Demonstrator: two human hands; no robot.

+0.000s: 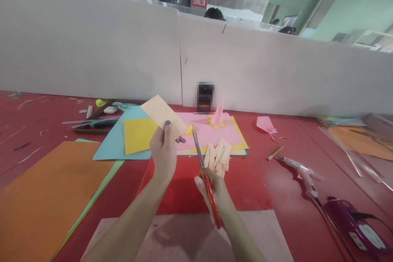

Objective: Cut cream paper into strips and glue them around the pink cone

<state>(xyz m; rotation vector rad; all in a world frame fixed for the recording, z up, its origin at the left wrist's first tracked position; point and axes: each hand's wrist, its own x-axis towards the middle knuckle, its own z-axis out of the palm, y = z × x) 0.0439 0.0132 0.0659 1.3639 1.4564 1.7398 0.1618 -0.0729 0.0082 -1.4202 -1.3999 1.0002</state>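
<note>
My left hand [163, 153] pinches a cream paper rectangle [162, 115] between thumb and fingers, raised above the coloured sheets. In my right hand [219, 192] is a pair of scissors [209, 196] with red handles, its blades pointing up and away from me, apart from the cream paper. Just past the right hand, several small cut cream paper pieces [218, 153] lie in a loose pile. Behind them a pink paper cone [218, 114] stands on a yellow scalloped base on a pink sheet [196, 141].
Orange sheets [52, 188] lie at left, near blue [110, 147] and yellow [139, 133] paper. On the right are a glue gun [302, 174] with a cord, a purple device [356, 225] and a folded pink paper [266, 125]. A white partition [92, 49] stands behind the red table.
</note>
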